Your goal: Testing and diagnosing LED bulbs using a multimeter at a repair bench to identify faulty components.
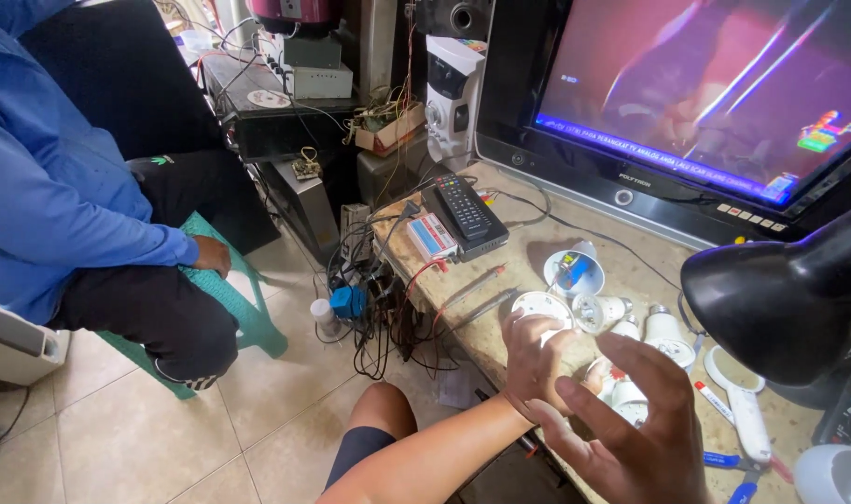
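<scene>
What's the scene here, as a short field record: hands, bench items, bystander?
left hand: on a round white disc
right hand: empty, fingers spread, above bulb parts
bench: bulb housings, remote on a black box, black lamp, TV on
floor side: tangle of cables
bystander: a person in blue seated on a green chair

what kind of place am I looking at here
Probably a small electronics repair shop or home repair bench. Opened LED bulbs lie on the worktop under a black desk lamp, a television runs beside them, and tangled wires hang off the edge.
</scene>
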